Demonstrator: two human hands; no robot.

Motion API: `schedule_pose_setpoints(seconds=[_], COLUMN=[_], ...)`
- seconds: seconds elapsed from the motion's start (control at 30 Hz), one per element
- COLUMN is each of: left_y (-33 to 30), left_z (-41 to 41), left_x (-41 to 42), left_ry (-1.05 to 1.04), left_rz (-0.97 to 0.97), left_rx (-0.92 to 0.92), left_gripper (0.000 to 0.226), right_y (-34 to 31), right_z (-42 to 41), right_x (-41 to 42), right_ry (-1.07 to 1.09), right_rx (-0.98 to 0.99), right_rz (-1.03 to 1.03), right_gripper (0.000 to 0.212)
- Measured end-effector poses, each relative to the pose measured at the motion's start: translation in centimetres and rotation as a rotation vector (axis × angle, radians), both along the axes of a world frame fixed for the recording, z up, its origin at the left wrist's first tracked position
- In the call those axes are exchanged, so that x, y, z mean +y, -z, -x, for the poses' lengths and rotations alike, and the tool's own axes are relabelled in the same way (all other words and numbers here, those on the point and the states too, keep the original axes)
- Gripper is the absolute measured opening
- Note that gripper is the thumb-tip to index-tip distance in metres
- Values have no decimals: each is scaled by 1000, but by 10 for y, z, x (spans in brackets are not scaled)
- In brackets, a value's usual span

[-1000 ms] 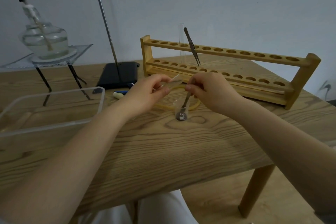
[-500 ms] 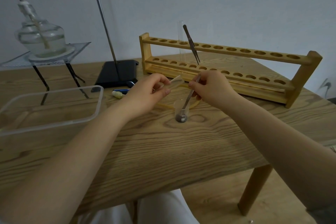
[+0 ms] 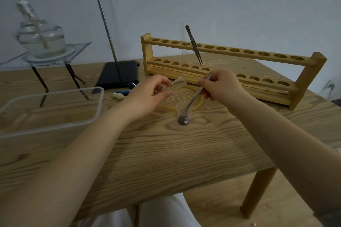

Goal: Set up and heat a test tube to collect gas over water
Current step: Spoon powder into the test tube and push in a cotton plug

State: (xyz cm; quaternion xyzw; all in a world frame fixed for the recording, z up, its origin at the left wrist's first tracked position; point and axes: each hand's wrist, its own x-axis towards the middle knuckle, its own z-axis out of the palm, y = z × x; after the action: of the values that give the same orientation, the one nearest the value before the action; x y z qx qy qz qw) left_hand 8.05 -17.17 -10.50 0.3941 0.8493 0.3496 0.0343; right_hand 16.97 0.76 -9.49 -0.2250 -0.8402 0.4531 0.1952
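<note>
Makeshift lab: test-tube rack (image 3: 230,57), retort stand (image 3: 105,24), alcohol burner (image 3: 39,37).

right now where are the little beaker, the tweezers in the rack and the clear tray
little beaker (image 3: 184,114), head view, on its glass wall above the dark powder
tweezers (image 3: 193,45), head view, mid-length of the metal arms
clear tray (image 3: 100,104), head view, on its right rim
</note>
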Motion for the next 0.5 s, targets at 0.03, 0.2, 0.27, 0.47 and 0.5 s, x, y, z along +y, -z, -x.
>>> schedule_pose_setpoints(seconds=[0.03,0.2,0.27,0.47,0.5], left_y=[0,1,0,0,1], left_z=[0,-1,-1,-2,-2], left_x=[0,-1,-1,-2,-2], left_ry=[1,4,-1,-8,-10], left_rz=[-3,-10,-14,-16,-16], left_rx=[-3,0,-5,-4,-1], left_gripper=[26,25,25,23,23], right_y=[0,3,4,5,5], right_z=[0,0,0,-1,0], right_x=[1,4,-1,-19,-19], right_ry=[1,6,-10,-157,-159], right_rx=[-6,-14,20,34,34], right_rz=[23,75,-24,-467,-470], right_gripper=[9,13,10,5,5])
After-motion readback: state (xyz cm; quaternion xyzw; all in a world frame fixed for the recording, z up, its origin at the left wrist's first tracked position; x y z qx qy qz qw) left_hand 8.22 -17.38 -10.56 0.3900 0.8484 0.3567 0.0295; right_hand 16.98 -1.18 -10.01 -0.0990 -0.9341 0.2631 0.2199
